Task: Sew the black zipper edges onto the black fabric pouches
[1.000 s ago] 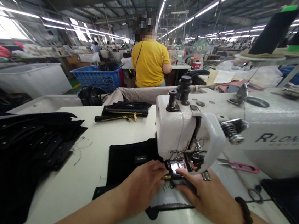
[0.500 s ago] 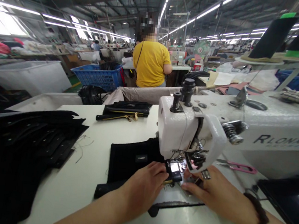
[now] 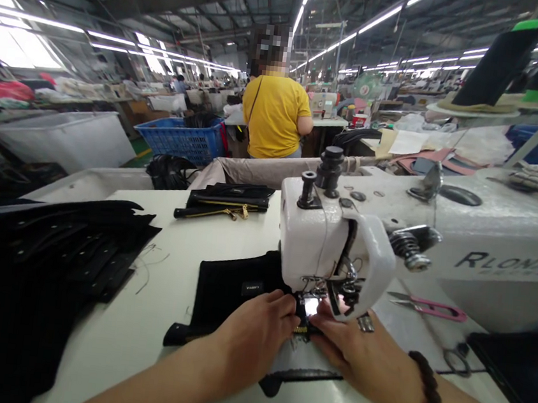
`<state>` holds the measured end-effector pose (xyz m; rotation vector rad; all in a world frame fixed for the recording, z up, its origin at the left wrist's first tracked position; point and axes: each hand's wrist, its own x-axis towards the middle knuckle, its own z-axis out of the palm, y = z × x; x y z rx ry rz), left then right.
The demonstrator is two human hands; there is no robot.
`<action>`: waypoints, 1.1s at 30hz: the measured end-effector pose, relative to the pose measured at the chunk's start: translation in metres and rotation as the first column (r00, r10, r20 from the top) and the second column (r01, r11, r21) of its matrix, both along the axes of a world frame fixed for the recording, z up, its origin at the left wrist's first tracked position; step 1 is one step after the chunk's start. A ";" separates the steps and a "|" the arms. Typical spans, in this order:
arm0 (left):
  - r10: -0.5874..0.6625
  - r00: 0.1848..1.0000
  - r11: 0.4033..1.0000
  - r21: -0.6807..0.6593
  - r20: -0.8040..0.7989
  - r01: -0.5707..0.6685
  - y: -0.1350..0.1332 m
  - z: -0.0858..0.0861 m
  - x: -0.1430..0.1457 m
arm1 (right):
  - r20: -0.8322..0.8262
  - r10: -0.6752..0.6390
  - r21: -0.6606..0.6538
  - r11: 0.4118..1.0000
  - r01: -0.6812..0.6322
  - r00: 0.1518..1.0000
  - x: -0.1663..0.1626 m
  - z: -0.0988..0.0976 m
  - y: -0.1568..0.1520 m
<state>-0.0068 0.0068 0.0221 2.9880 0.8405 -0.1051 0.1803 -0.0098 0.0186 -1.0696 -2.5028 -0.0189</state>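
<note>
A black fabric piece (image 3: 221, 289) with a small label lies flat at the white sewing machine (image 3: 316, 238), its right part under the machine head. Along its near edge runs a gold-toothed zipper (image 3: 301, 329), showing between my hands. My left hand (image 3: 255, 331) presses closed fingers on the piece just left of the needle area. From the right, my right hand (image 3: 354, 348) pinches the zipper edge beside the lit presser foot; the machine's guard partly hides its fingertips. A dark rolled end (image 3: 182, 335) of the piece sticks out left of my left wrist.
Black pieces with gold zippers (image 3: 223, 202) lie at the table's back. A large pile of black pieces (image 3: 51, 262) covers the left. Right of the machine head are pink-handled thread snips (image 3: 435, 307) and a dark tablet-like object (image 3: 515, 375). A person in yellow (image 3: 275, 115) sits ahead.
My right hand has moved left, closer to my left hand, and now closes on the zipper edge. My left hand stays nearly in place. The view has shifted slightly.
</note>
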 end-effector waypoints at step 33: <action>0.198 0.980 0.977 -0.082 -0.019 -0.199 -0.012 -0.003 0.009 | -0.052 0.001 0.154 0.988 0.007 0.999 -0.008 0.005 -0.001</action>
